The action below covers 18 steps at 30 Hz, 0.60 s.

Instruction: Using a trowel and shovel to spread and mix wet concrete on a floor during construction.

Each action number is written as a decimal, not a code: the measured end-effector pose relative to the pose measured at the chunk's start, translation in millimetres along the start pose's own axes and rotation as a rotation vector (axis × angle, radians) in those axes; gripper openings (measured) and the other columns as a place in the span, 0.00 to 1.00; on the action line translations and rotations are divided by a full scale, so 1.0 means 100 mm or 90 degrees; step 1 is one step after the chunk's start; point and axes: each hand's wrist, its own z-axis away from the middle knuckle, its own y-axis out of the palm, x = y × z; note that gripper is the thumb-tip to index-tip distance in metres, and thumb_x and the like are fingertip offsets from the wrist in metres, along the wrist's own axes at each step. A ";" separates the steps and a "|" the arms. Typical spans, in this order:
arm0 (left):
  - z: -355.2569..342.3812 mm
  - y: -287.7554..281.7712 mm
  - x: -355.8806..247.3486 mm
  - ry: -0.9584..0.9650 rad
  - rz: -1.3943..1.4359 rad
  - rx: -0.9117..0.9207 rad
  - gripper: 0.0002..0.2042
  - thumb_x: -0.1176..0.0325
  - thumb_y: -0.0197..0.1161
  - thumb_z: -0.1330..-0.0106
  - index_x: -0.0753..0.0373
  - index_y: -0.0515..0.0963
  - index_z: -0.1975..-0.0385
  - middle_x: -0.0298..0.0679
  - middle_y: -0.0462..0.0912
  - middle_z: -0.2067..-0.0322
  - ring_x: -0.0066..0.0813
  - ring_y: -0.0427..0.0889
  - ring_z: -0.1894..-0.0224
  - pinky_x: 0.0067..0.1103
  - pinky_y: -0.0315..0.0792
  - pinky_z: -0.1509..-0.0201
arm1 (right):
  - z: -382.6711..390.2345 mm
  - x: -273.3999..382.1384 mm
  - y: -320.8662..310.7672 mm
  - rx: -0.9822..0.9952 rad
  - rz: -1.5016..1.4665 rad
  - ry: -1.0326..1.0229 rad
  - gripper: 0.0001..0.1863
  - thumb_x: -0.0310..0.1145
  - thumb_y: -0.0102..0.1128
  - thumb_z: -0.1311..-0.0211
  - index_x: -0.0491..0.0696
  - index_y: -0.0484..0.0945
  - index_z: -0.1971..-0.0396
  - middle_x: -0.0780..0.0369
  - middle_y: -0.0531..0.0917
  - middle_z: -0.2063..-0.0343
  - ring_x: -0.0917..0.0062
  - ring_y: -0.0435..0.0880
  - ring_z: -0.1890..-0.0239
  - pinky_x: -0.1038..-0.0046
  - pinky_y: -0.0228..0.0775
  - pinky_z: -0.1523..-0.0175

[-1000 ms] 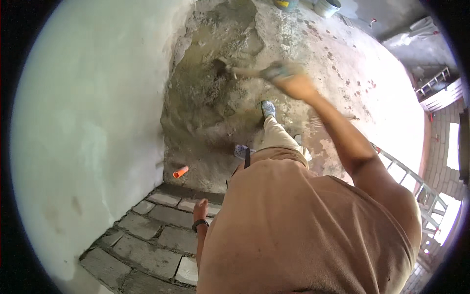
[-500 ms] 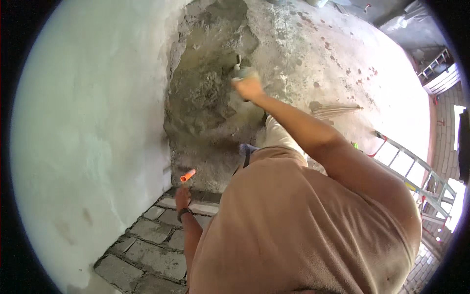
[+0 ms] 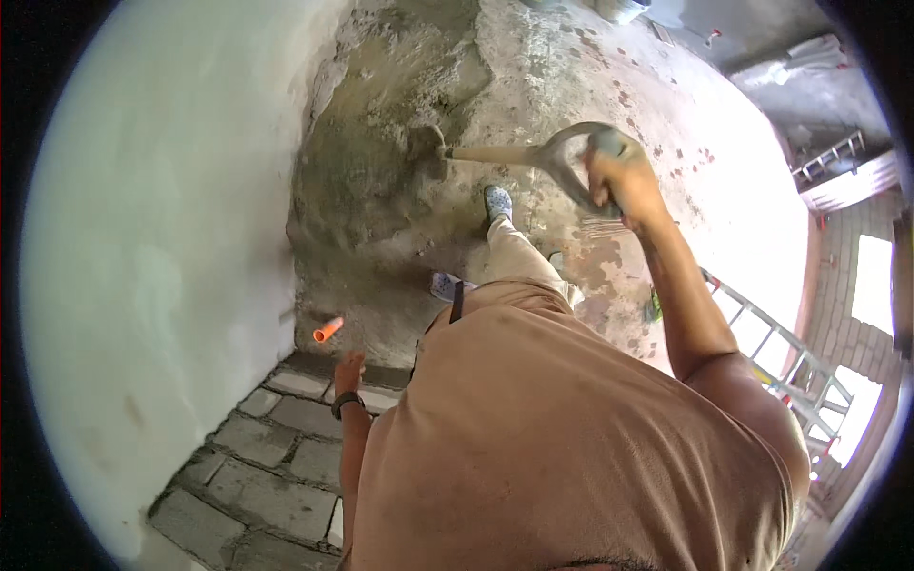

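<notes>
My right hand [image 3: 624, 179] is wrapped round the D-shaped grip of a shovel [image 3: 490, 154]. Its pale shaft runs left from the grip to a small-looking, mortar-caked blade [image 3: 428, 150], which is at the heap of wet grey mortar [image 3: 367, 176]; whether the blade is in the mortar or just above it, I cannot tell. Low on my left side, my left hand [image 3: 349, 371] is empty with its fingers loosely apart, beside grey blockwork [image 3: 309, 416]. A dark watch is on that wrist. Just beyond those fingers an orange pipe end [image 3: 328, 330] sticks up.
A smooth plastered wall [image 3: 171, 238] borders the mortar on the left. My shod feet [image 3: 497, 202] stand on the stained concrete floor [image 3: 562, 95]. To the right leans a metal ladder [image 3: 785, 347]; a white bucket [image 3: 624, 9] stands at the far edge.
My right hand has swung to the right, bringing the shovel's shaft and grip into plain sight. The view has shifted slightly; my left hand stays by the blockwork.
</notes>
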 end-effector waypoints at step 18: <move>0.14 -0.57 -0.93 -0.121 0.215 -0.097 0.24 0.53 0.61 0.35 0.58 0.76 0.41 0.45 0.79 0.46 0.40 0.81 0.47 0.30 0.71 0.39 | -0.10 0.00 0.76 0.082 0.268 -0.313 0.28 0.35 0.66 0.45 0.40 0.76 0.44 0.57 0.85 0.69 0.71 0.83 0.69 0.71 0.75 0.61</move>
